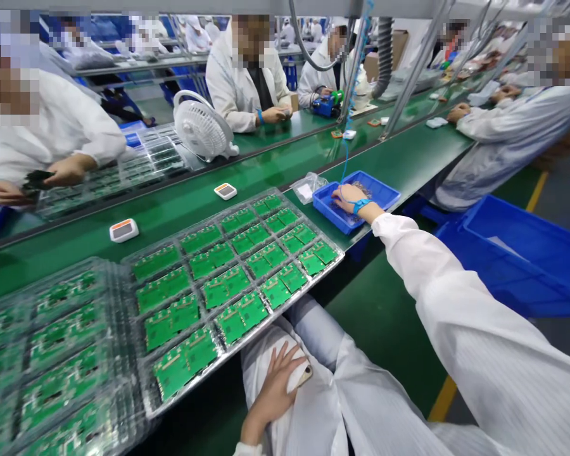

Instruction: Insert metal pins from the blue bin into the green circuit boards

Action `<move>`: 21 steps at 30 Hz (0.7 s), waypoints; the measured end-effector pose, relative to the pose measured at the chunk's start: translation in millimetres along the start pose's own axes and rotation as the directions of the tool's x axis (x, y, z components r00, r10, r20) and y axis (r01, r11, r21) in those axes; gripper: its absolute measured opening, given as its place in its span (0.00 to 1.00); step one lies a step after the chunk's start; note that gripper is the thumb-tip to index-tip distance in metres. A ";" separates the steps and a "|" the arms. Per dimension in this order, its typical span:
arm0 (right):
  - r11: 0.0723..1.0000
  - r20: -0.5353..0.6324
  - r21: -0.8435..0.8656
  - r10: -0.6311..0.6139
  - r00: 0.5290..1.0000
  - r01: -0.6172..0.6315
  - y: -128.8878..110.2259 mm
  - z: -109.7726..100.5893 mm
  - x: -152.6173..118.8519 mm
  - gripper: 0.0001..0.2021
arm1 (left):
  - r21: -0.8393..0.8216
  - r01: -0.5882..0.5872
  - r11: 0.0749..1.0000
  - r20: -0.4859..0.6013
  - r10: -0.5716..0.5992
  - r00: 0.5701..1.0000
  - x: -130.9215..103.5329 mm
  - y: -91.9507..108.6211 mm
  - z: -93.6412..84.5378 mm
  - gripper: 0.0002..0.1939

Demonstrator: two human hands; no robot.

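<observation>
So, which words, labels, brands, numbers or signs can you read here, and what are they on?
No text can be read anywhere.
Green circuit boards: any print is too small to read.
Two white devices with orange strips: any lettering is too small and blurred.
Blue tray at the right hand: no legible writing.

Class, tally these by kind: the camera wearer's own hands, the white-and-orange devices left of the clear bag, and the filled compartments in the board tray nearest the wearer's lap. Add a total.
Wearer's hands, left hand and right hand: 2
White-and-orange devices: 2
Filled compartments: 16
Total: 20
</observation>
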State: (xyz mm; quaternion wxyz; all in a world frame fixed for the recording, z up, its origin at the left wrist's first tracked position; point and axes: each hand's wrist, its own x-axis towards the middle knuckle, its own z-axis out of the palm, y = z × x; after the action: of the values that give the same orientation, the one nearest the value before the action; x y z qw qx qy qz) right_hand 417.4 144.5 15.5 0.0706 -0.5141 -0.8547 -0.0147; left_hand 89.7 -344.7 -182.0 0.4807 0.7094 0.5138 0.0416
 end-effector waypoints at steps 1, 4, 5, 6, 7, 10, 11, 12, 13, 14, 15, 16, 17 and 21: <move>0.999 0.052 -0.046 0.004 0.999 -0.001 0.5 1.5 -0.9 0.14 | -0.014 0.001 1.000 -0.012 -0.001 1.000 0.0 -0.4 1.6 0.47; 0.996 0.109 -0.090 0.038 0.993 -0.029 -3.5 6.2 -0.4 0.15 | -0.043 -0.012 0.999 -0.057 0.009 0.998 -1.5 -0.9 5.6 0.43; 0.995 0.120 -0.098 0.046 0.992 -0.034 -4.9 7.2 0.6 0.15 | -0.048 -0.012 0.999 -0.067 0.009 0.998 -2.2 -0.8 6.4 0.42; 0.994 0.126 -0.102 0.053 0.991 -0.040 -5.8 7.8 1.7 0.15 | -0.051 -0.010 0.999 -0.074 0.007 0.997 -2.8 -0.6 6.9 0.41; 0.994 0.128 -0.103 0.060 0.990 -0.047 -6.0 8.1 2.8 0.15 | -0.053 -0.006 0.999 -0.076 0.002 0.997 -3.2 -0.4 7.0 0.40; 0.993 0.112 -0.089 0.088 0.990 -0.079 -3.2 7.4 4.7 0.13 | -0.059 0.006 0.998 -0.059 -0.009 0.998 -3.2 -0.7 6.1 0.41; 0.993 0.098 -0.080 0.099 0.990 -0.092 -1.5 7.0 4.6 0.13 | -0.064 0.006 0.998 -0.051 -0.010 0.999 -2.8 -1.2 5.6 0.42; 0.992 0.082 -0.069 0.109 0.991 -0.104 0.4 6.6 4.1 0.14 | -0.071 0.006 0.997 -0.045 -0.009 0.999 -2.4 -1.8 5.3 0.43; 0.992 0.065 -0.058 0.117 0.991 -0.114 2.2 6.2 3.3 0.14 | -0.078 0.004 0.997 -0.044 -0.007 0.999 -2.0 -2.6 5.1 0.44; 0.992 0.051 -0.050 0.122 0.991 -0.120 4.0 6.0 2.2 0.15 | -0.084 0.001 0.996 -0.047 -0.005 0.999 -1.5 -3.4 5.1 0.45; 0.992 0.038 -0.035 0.124 0.991 -0.123 5.5 5.9 0.8 0.15 | -0.089 0.000 0.996 -0.051 -0.004 0.999 -1.1 -4.1 5.3 0.46; 0.992 0.025 -0.009 0.127 0.992 -0.127 6.8 5.9 -0.6 0.15 | -0.092 -0.001 0.996 -0.054 -0.003 0.999 -0.6 -4.8 5.5 0.47; 0.991 0.010 0.033 0.131 0.991 -0.132 8.0 6.1 -2.0 0.14 | -0.093 -0.003 0.996 -0.054 -0.002 0.999 -0.1 -5.4 5.8 0.47; 0.957 -0.058 0.255 0.155 0.986 -0.135 13.0 8.6 -7.0 0.09 | -0.090 -0.001 0.996 -0.049 -0.003 0.999 1.5 -6.4 6.9 0.44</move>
State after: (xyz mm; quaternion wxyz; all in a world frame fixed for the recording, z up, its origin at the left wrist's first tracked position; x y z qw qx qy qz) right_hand 431.1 145.4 5.4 0.1687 -0.5614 -0.8064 0.0787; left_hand 89.8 -348.0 -191.1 0.4993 0.6856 0.5233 0.0819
